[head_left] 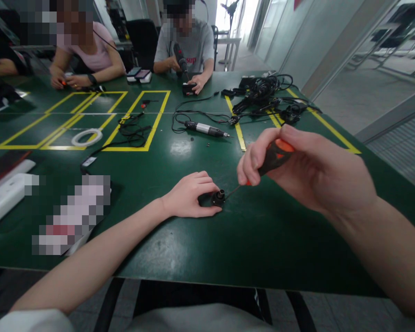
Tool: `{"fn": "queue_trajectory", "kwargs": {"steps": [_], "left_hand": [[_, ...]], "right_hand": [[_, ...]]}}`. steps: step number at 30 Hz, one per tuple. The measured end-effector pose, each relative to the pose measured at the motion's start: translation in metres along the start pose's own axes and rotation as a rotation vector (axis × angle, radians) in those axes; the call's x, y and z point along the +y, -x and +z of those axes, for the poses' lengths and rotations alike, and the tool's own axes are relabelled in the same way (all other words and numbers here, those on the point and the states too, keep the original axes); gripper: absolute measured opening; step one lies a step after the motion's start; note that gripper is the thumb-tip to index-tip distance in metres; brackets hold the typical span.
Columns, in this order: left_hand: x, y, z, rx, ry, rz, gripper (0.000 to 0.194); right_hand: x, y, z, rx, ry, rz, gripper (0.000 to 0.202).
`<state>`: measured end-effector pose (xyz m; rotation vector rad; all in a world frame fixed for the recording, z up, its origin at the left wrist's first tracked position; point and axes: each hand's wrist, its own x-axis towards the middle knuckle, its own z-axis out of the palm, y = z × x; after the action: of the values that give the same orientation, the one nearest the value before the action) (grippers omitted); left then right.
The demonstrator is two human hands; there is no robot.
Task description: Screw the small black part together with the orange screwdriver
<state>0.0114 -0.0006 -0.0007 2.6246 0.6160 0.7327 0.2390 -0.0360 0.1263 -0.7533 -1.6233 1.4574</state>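
My left hand (195,196) lies on the green table, its thumb and fingers closed around a small black part (217,198) with a short round metal stub on top. An orange and black screwdriver (276,157) is gripped in my right hand (318,170), above the table. Its thin shaft slants down to the left, and the tip meets or nearly meets the side of the black part. I cannot tell whether it touches. Beyond my hands lies a grey and black electric screwdriver (206,129) with its cord.
Tangled black cables (263,94) lie at the back right. A white ring (86,137) sits near yellow tape outlines; a white power strip (8,198) and a blurred-out object (78,212) lie left. Across the table, a person (185,50) holds a power tool; another person (90,55) handles something small.
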Motion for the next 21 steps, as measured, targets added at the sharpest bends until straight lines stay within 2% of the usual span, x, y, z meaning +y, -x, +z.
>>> {"fn": "queue_trajectory", "kwargs": {"steps": [5, 10, 13, 18, 21], "left_hand": [[0.0, 0.0, 0.0, -0.009, -0.004, 0.002, 0.029], [0.0, -0.001, 0.0, -0.004, 0.011, 0.006, 0.028], [0.0, -0.001, -0.001, -0.009, 0.024, 0.013, 0.029], [0.0, -0.001, -0.001, -0.007, 0.006, 0.005, 0.027], [0.001, -0.001, -0.001, -0.013, 0.001, 0.008, 0.026]], "right_hand": [[0.009, 0.0, 0.003, -0.072, -0.145, -0.061, 0.055], [0.02, 0.002, 0.006, -0.172, -0.24, -0.116, 0.039], [0.021, 0.0, 0.008, -0.169, -0.227, -0.167, 0.033], [0.02, -0.002, 0.008, -0.204, -0.224, -0.212, 0.054], [0.022, 0.002, 0.008, -0.222, -0.279, -0.208, 0.052]]}}
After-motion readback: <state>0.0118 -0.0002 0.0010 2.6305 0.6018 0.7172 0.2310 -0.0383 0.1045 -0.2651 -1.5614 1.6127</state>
